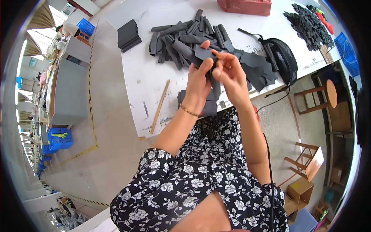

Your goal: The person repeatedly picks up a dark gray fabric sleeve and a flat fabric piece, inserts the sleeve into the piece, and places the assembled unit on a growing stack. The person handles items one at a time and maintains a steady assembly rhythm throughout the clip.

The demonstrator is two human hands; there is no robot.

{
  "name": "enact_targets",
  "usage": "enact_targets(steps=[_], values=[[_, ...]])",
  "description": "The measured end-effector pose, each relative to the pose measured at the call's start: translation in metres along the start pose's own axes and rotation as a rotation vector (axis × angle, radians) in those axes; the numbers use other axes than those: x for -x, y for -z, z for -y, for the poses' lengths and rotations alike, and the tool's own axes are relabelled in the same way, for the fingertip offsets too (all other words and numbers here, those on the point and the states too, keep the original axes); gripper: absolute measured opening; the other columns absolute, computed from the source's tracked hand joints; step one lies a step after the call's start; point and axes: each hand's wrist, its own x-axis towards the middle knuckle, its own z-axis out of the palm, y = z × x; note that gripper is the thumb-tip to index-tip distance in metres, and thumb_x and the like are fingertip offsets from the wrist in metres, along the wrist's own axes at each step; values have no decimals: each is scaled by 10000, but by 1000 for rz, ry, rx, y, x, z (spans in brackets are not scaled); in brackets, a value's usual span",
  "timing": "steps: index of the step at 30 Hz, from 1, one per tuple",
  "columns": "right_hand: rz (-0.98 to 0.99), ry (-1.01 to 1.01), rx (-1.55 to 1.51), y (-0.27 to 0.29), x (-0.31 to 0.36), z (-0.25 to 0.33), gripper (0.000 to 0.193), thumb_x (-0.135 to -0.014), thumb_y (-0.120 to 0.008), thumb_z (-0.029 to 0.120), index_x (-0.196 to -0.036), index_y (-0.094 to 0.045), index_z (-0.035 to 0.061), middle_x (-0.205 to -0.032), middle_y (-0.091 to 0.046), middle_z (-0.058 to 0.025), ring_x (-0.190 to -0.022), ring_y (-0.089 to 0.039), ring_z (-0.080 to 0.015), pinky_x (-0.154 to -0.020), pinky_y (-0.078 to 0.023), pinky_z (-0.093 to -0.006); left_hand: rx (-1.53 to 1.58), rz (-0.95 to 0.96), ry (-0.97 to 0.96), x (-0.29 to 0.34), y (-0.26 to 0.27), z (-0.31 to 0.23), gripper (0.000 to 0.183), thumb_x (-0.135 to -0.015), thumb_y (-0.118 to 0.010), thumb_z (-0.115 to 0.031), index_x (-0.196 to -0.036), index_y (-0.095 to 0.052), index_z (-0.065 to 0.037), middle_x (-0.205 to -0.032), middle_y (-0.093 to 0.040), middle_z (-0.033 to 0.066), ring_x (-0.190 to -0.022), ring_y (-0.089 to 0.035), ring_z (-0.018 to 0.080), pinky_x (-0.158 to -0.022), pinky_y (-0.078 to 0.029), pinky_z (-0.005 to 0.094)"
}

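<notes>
Above the table's front edge, my left hand is closed round a dark grey fabric piece, its thumb pressed on top. The fingers of my right hand pinch together at the right side of the same piece; the fingertips partly hide the grip. Below them hangs a narrow dark part. Just beyond my hands lies a heap of rolled dark grey pieces. Flat dark pieces spread out to the right. Under my wrists, a small dark stack sits at the table edge, partly covered.
A neat dark stack lies far left on the white table. Nearer is a wooden stick. At right are a black mesh item with a cord and a black pile. Wooden stools stand on the floor.
</notes>
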Motion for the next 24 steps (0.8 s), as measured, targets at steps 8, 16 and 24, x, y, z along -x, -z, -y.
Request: enact_targets(steps=[8, 16, 24], values=[[-85, -36, 308, 5, 2, 1, 515, -787, -739, -54, -1267, -563, 13, -1128, -506, -58, -644, -465, -15, -624, -440, -176, 35, 1, 36, 6, 1, 8, 648, -834, -774, -297, -1367, -453, -116, -1141, -565, 76, -1038, -596, 202, -885, -541, 340], [-115, -33, 118, 12, -3, 8, 677, -780, -762, -26, -1367, -426, -45, -1223, -513, -133, -734, -535, -43, -663, -467, -189, 194, -24, 87, -3, -6, 11, 561, -872, -732, -302, -1347, -473, -153, -1118, -560, 68, -1039, -572, 190, -886, -527, 325], [-154, 95, 323, 15, 14, 5, 660, -772, -741, -78, -1372, -470, -25, -1244, -594, -157, -764, -585, -61, -690, -507, -218, 197, -54, 102, -2, -8, 4, 505, -859, -749, -304, -1289, -544, -135, -1086, -594, 66, -851, -541, 109, -792, -512, 271]])
